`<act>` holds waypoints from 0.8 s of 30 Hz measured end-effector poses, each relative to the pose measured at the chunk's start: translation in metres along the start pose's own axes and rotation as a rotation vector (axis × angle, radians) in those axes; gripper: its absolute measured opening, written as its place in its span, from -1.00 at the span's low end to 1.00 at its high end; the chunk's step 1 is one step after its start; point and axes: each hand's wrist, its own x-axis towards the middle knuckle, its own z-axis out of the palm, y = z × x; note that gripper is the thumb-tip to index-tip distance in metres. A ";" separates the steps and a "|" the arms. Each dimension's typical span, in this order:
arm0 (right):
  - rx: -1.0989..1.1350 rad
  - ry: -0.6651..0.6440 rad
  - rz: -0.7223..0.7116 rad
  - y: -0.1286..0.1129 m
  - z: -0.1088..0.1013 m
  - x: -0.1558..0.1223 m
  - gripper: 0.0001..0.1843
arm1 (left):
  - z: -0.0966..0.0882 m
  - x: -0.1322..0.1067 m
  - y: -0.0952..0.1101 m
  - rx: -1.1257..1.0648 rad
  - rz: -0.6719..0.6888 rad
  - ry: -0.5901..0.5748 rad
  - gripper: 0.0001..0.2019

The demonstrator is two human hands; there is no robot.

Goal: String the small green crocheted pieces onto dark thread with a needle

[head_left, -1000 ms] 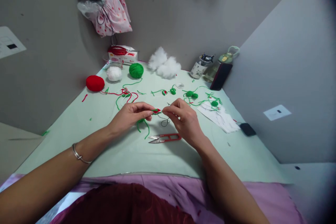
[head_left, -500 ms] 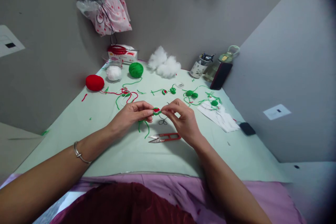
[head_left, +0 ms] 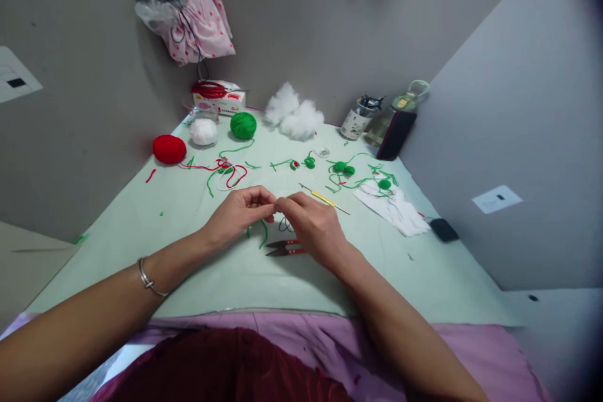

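Note:
My left hand (head_left: 239,210) pinches a small crocheted piece in green, red and white yarn, now almost wholly covered by fingers. My right hand (head_left: 311,221) is closed on the same piece, its fingertips meeting those of the left. Green yarn tails (head_left: 262,235) hang below the left hand. Under the right hand lie red-handled thread snips (head_left: 279,249), blades to the left and handle partly hidden. A thin black cord (head_left: 284,224) loops just above them. Beyond the right hand rests a crochet hook with a yellow grip (head_left: 323,198).
Red (head_left: 169,149), white (head_left: 203,131) and green (head_left: 243,125) yarn balls sit at the back left. White stuffing (head_left: 296,114) lies at the back. Small green crocheted pieces (head_left: 343,168), white paper (head_left: 393,212), a pen cup (head_left: 357,122), a phone (head_left: 396,136) and a bottle (head_left: 379,129) are rightward.
My right hand has shifted left and turned over, its fingers now covering the crocheted piece. The crochet hook has come into view, and more of the snips' handle is hidden.

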 end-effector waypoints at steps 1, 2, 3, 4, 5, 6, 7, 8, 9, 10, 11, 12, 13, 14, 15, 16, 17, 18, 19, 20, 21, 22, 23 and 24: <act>0.009 0.045 -0.011 -0.002 -0.002 0.000 -0.70 | 0.001 0.000 0.000 0.018 0.005 0.002 -0.78; 0.046 0.100 -0.017 -0.006 -0.004 0.001 -0.71 | 0.001 0.000 0.000 0.036 0.010 0.008 -0.78; 0.123 0.149 -0.009 -0.009 -0.008 0.002 -0.73 | 0.001 0.000 0.000 0.053 0.014 0.014 -0.79; 0.245 0.175 0.026 -0.012 -0.012 0.004 -0.76 | 0.001 0.000 0.000 0.070 0.016 0.022 -0.80; 0.414 0.174 0.092 -0.015 -0.017 0.006 -0.80 | 0.000 0.000 0.000 0.085 0.015 0.033 -0.80; 0.611 0.148 0.181 -0.016 -0.023 0.008 -0.84 | -0.001 0.001 0.000 0.099 0.011 0.048 -0.80; 0.813 0.112 0.277 -0.014 -0.031 0.010 -0.85 | -0.002 0.002 -0.001 0.106 0.008 0.067 -0.79; 0.997 0.088 0.370 -0.011 -0.040 0.011 -0.85 | -0.004 0.003 -0.001 0.110 0.007 0.092 -0.78; 1.141 0.093 0.435 -0.005 -0.049 0.012 -0.84 | -0.006 0.004 -0.001 0.112 0.009 0.119 -0.77; 1.238 0.142 0.468 0.002 -0.060 0.013 -0.84 | -0.009 0.005 -0.001 0.115 0.013 0.145 -0.76; 1.299 0.249 0.491 0.012 -0.071 0.012 -0.84 | -0.011 0.006 0.000 0.119 0.018 0.167 -0.76; 1.353 0.372 0.504 0.022 -0.082 0.011 -0.83 | -0.013 0.008 -0.001 0.126 0.024 0.186 -0.76; 1.409 0.507 0.519 0.032 -0.092 0.009 -0.84 | -0.015 0.009 -0.001 0.134 0.030 0.201 -0.76; 1.465 0.628 0.526 0.042 -0.101 0.007 -0.84 | -0.017 0.010 -0.001 0.141 0.037 0.211 -0.77; 1.505 0.751 0.518 0.050 -0.109 0.005 -0.84 | -0.018 0.010 -0.002 0.141 0.042 0.213 -0.77; 1.518 0.860 0.524 0.058 -0.115 0.003 -0.82 | -0.019 0.011 -0.003 0.135 0.042 0.209 -0.77; 1.513 0.939 0.529 0.064 -0.119 0.001 -0.78 | -0.019 0.011 -0.004 0.120 0.036 0.201 -0.76; 1.483 0.988 0.540 0.069 -0.120 0.001 -0.75 | -0.019 0.011 -0.005 0.096 0.024 0.189 -0.75; 1.437 0.997 0.559 0.071 -0.119 0.001 -0.75 | -0.019 0.011 -0.006 0.064 0.008 0.174 -0.73; 1.384 0.978 0.572 0.072 -0.115 0.001 -0.78 | -0.019 0.011 -0.006 0.025 -0.011 0.159 -0.72; 1.325 0.941 0.580 0.072 -0.110 0.002 -0.84 | -0.018 0.010 -0.006 -0.016 -0.030 0.146 -0.71; 1.263 0.893 0.576 0.069 -0.103 0.004 -0.89 | -0.018 0.010 -0.006 -0.055 -0.047 0.135 -0.71; 1.203 0.832 0.564 0.065 -0.094 0.005 -0.93 | -0.017 0.010 -0.006 -0.092 -0.062 0.128 -0.70; 1.144 0.754 0.550 0.059 -0.085 0.007 -0.93 | -0.017 0.010 -0.005 -0.122 -0.073 0.125 -0.70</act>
